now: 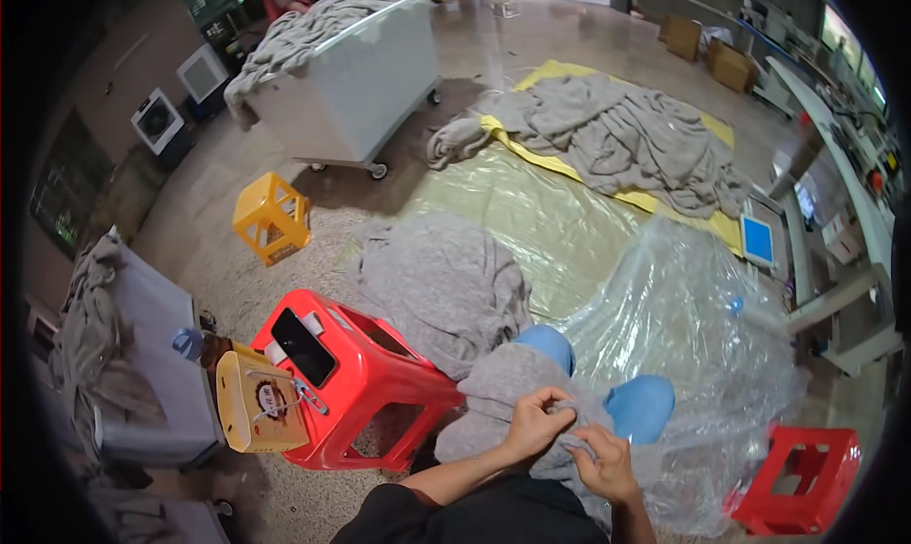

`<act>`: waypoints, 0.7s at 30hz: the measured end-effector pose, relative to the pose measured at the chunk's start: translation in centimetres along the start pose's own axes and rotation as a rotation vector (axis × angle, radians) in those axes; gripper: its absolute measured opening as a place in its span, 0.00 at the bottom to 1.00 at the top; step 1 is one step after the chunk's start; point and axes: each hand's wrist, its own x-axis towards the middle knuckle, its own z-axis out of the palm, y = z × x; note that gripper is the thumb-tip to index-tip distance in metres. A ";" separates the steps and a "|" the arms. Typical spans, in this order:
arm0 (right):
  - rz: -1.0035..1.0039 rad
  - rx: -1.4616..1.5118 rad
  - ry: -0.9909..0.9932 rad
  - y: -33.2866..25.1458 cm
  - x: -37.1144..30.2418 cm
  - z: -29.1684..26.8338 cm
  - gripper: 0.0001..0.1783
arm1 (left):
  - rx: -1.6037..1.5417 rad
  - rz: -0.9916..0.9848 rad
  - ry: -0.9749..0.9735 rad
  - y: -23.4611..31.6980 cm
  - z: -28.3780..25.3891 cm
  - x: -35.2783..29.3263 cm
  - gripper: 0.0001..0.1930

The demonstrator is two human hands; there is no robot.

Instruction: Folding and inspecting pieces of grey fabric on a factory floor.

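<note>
A grey fleecy fabric [493, 384] lies across my lap and over my knees in blue trousers. My left hand [539, 422] is closed in a pinch on it, thumb against the fingers. Close beside it on the right, my right hand [605, 462] also pinches the fabric, its fingertips almost meeting the left ones. Whether something small is between the fingertips, I cannot make out. The fabric spreads forward to the floor as a grey heap [441, 283] in front of my knees.
Left of me stands a red stool [365, 402] bearing a black phone [304, 347] and a small blue-handled tool [310, 398]; a yellow box [261, 406] is at its side. Clear plastic sheeting [683, 326] covers floor at right. A white wheeled cart [361, 88] holds grey fabric.
</note>
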 end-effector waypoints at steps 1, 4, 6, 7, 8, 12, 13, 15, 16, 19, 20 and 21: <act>0.027 -0.007 0.009 0.0 -0.1 0.0 0.11 | -0.007 -0.021 0.013 -0.5 0.0 -0.1 0.07; 0.016 0.017 -0.017 0.1 -0.1 0.4 0.11 | 0.178 0.116 0.057 -1.3 0.3 0.3 0.09; -0.041 0.011 0.007 0.3 0.0 0.6 0.12 | 0.209 0.088 0.040 -1.0 0.1 0.7 0.09; -0.002 0.009 -0.023 0.4 0.1 0.5 0.12 | 0.332 0.018 0.005 -0.6 -0.2 0.9 0.09; -0.024 -0.030 -0.016 0.4 0.2 0.4 0.13 | 0.279 0.040 0.003 -0.1 -0.4 1.2 0.09; -0.051 -0.272 0.110 0.3 0.1 -0.4 0.18 | -0.090 -0.399 -0.090 2.4 -1.3 2.0 0.06; 0.021 -0.287 0.121 0.2 -0.1 -0.6 0.18 | -0.146 -0.284 -0.096 2.9 -1.0 2.0 0.06; -0.202 -0.217 0.298 -0.1 -0.5 -0.7 0.22 | -0.343 -0.317 -0.195 3.8 -1.1 2.0 0.06; -0.174 -0.235 0.305 -0.4 -0.8 -0.6 0.22 | -0.369 -0.344 -0.200 4.1 -0.7 1.8 0.07; -0.255 -0.224 0.368 -0.7 -1.1 -0.2 0.19 | -0.439 -0.404 -0.248 4.6 -0.1 1.0 0.08; -0.278 -0.260 0.391 -0.7 -1.1 -0.2 0.19 | -0.474 -0.433 -0.270 4.8 0.0 0.9 0.09; -0.293 -0.295 0.418 -0.7 -0.9 -0.1 0.20 | -0.463 -0.439 -0.259 4.8 -0.1 0.8 0.09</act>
